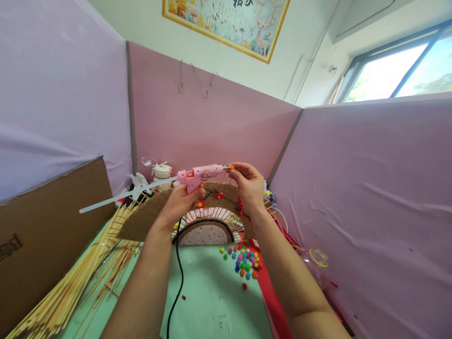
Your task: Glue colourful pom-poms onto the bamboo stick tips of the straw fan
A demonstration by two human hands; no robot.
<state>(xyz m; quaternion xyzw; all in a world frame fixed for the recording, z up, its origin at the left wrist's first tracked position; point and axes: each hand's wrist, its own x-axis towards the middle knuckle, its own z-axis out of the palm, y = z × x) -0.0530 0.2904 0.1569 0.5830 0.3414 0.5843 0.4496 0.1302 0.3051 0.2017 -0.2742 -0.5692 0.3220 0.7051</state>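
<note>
My left hand [181, 202] is wrapped round the handle of a pink hot glue gun [205, 174], and a long clear glue stick [123, 198] juts out of its back end. At the nozzle, my right hand [250, 186] pinches a small orange pompom [231, 167] between thumb and fingers. The metal tip touches or nearly touches it; I cannot tell which. Behind and below my hands stands an arched fan-shaped panel [141, 220] of thin sticks and brown twine. Red flowers [219, 196] with yellow centres sit along a dark branch on it.
Colourful pompoms [245, 259] lie on the green tabletop [212, 296], beside red paper [270, 296]. A black cord [180, 273] runs down from the gun. Bamboo sticks [70, 278] and a cardboard sheet [52, 235] are at left. A clear jar [316, 261] stands at right, a white bottle [162, 172] behind.
</note>
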